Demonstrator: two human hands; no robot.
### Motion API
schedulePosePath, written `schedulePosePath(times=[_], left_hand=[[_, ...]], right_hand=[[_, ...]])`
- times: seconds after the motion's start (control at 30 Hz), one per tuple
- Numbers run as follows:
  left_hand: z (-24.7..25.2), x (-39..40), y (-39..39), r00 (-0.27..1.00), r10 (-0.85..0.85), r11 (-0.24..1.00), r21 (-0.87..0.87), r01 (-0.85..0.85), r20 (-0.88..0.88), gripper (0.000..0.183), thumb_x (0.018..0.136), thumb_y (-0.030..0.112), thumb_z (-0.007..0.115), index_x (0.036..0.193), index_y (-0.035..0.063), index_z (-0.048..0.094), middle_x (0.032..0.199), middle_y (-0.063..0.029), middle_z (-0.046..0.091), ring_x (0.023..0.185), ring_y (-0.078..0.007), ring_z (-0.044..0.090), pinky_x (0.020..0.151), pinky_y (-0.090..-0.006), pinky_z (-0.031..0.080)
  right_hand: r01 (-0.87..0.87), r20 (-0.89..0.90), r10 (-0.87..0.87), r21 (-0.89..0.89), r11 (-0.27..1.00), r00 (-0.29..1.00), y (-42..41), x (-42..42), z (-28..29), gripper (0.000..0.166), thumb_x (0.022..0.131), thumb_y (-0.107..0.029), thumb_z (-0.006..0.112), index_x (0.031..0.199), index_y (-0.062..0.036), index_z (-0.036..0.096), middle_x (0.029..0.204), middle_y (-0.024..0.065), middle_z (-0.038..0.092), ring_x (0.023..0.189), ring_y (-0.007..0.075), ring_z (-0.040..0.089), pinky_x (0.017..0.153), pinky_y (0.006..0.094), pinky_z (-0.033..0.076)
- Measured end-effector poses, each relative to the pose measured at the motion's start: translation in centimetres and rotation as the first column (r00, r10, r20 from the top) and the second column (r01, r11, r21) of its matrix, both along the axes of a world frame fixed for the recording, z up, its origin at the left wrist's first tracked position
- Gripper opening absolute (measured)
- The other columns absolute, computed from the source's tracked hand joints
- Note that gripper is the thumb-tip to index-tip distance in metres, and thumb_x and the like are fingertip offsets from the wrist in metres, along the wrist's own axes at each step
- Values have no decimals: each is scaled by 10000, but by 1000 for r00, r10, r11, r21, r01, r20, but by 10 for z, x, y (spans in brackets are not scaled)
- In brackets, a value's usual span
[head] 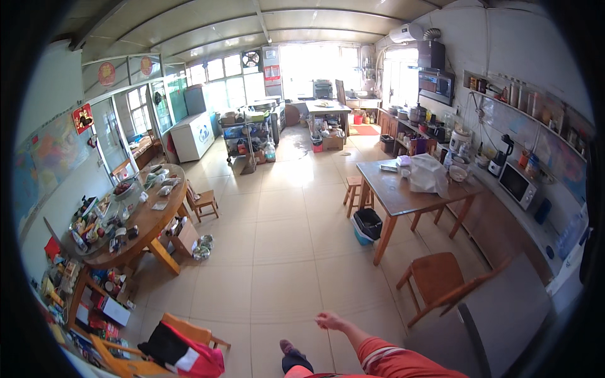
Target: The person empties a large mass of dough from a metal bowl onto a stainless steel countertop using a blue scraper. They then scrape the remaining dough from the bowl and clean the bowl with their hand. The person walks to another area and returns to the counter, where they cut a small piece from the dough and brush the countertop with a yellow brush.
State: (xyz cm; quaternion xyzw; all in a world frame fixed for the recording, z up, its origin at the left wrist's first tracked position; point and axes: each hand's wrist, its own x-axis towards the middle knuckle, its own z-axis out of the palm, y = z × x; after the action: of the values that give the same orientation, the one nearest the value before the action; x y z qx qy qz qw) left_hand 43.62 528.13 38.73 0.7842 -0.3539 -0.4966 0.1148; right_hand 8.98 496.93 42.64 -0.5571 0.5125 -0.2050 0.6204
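My right hand (pixel 328 320) hangs over the pale tiled floor (pixel 279 283) at the bottom middle, its fingers curled together. No object shows in it, and it touches nothing. Its arm wears an orange-red sleeve (pixel 392 354) with pale stripes. My left hand is out of view. One of my feet, in a dark shoe (pixel 286 347), is on the tiles below. A wooden chair (pixel 432 279) stands to the right of the hand. At the lower left, a black, white and pink garment (pixel 186 352) drapes over another wooden chair (pixel 118 359).
On the right, a wooden table (pixel 387 189) bears a covered heap (pixel 425 172), with a lined trash bin (pixel 367 226) beside it. A cluttered round table (pixel 156 222) stands left. Farther off are a chest freezer (pixel 194 134) and a wheeled rack (pixel 238 141). A grey panel (pixel 505 312) edges the lower right.
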Motion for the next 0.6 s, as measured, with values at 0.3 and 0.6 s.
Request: schedulePosePath(times=[0.3,0.6], left_hand=[[21,108,-406,992,-103,993,60,99,67,340,893,356,599,1084,83,662,893,-109,703,816,-264,678,727,-390,540],[7,135,-899,972,-181,923,-316,220,150,358,910,364,576,1040,50,688,877,-110,712,822,-235,692,744,-360,541]], right_hand=[[557,-396,-554,-120,822,732,-201,-155,-73,280,886,-313,663,809,-51,602,608,62,605,536,171,574,500,335,469],[452,-733,178,572,685,657,-249,-209,-62,349,891,-383,577,889,-53,691,719,78,674,633,207,644,631,391,519]])
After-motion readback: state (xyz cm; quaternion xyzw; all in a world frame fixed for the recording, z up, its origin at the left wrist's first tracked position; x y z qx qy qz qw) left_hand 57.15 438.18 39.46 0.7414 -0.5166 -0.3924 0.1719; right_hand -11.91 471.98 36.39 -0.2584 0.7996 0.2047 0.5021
